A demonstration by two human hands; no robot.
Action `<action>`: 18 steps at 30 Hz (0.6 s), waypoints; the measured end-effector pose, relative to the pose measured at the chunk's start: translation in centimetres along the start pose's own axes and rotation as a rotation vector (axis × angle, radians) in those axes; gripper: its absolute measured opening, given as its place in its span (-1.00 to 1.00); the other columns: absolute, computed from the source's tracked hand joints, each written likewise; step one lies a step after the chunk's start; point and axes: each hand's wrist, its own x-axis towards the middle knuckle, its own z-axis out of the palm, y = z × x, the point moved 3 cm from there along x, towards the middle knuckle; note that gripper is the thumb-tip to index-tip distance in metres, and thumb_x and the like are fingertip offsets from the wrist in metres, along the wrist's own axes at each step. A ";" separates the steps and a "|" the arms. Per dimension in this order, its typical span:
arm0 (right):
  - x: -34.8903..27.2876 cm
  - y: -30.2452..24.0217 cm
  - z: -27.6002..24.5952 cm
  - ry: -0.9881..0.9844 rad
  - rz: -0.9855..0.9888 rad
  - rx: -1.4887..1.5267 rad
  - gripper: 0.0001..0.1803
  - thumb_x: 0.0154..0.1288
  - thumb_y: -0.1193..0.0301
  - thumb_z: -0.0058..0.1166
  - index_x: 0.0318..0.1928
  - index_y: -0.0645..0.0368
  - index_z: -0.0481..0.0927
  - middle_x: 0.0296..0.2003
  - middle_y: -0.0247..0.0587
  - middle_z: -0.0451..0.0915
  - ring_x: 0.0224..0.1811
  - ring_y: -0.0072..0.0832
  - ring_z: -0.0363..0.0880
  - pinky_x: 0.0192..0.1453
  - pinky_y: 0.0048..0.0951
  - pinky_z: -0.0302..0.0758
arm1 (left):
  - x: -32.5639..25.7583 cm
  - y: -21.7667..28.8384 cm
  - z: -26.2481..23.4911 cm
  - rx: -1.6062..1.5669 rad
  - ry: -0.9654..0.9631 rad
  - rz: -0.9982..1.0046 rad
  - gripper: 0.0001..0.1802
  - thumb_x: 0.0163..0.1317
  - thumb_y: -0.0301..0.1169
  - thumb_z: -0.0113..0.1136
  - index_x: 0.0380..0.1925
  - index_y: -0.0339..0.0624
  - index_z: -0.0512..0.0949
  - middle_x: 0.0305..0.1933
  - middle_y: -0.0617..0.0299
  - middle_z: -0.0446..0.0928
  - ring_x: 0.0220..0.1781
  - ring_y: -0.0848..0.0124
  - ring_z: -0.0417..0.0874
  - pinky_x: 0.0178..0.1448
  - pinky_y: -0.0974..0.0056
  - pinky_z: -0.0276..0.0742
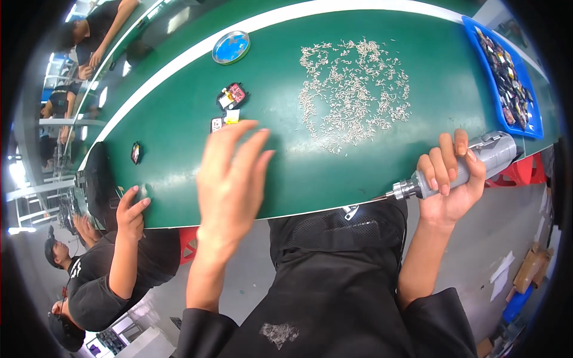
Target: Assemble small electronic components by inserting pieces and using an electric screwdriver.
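Note:
My right hand [450, 179] is wrapped round a grey electric screwdriver [496, 150] near the table's front edge. Its bit points left. My left hand [230, 179] hovers over the green table with its fingers apart and slightly curled, and nothing shows in them. Just beyond its fingertips is a small electronic assembly [216, 125] with a yellow-and-white part, partly hidden by the hand. Farther back lies a second assembly [233, 95], a black housing with a red board. To the right, many small silvery screws [355, 89] are scattered loose.
A round dish [231, 47] with a blue inside stands at the back. At the right edge sits a blue tray [507, 122] full of assemblies. Another small assembly [136, 153] lies at the left, near a co-worker's hand [131, 212]. More people are beyond the table.

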 end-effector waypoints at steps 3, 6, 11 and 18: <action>-0.2 0.1 0.2 -0.004 0.000 0.008 -0.87 0.31 0.37 -0.19 -0.32 0.17 0.33 -0.63 -0.38 0.24 -0.76 -0.62 0.17 -0.56 -0.50 0.28 | 1.9 1.3 1.3 0.008 -0.048 0.070 -0.67 -0.08 -0.65 0.30 -0.22 -0.31 0.56 -0.15 0.10 0.51 -0.12 0.15 0.57 -0.09 0.16 0.54; -0.3 -0.1 -0.2 -0.050 0.016 0.039 -0.86 0.31 0.36 -0.21 -0.31 0.17 0.33 -0.63 -0.37 0.25 -0.76 -0.62 0.18 -0.57 -0.49 0.28 | 2.6 1.4 2.4 0.041 -0.100 0.137 -0.72 -0.05 -0.67 0.27 -0.26 -0.30 0.57 -0.19 0.14 0.52 -0.22 0.22 0.58 -0.14 0.22 0.53; -0.3 -0.2 -0.5 -0.072 0.022 0.111 -0.86 0.31 0.36 -0.22 -0.30 0.17 0.34 -0.63 -0.36 0.25 -0.77 -0.61 0.18 -0.58 -0.48 0.29 | 3.1 2.4 2.4 0.239 -0.214 0.370 -0.74 -0.08 -0.69 0.21 -0.30 -0.38 0.54 -0.26 0.12 0.49 -0.24 0.22 0.56 -0.29 0.20 0.54; -0.9 -0.8 -0.7 -0.068 0.023 0.077 -0.87 0.31 0.37 -0.20 -0.31 0.16 0.33 -0.63 -0.37 0.24 -0.77 -0.63 0.17 -0.58 -0.50 0.27 | 2.9 2.0 3.0 0.159 -0.146 0.316 -0.81 0.00 -0.69 0.12 -0.36 -0.35 0.38 -0.36 0.06 0.41 -0.34 0.17 0.50 -0.28 0.15 0.44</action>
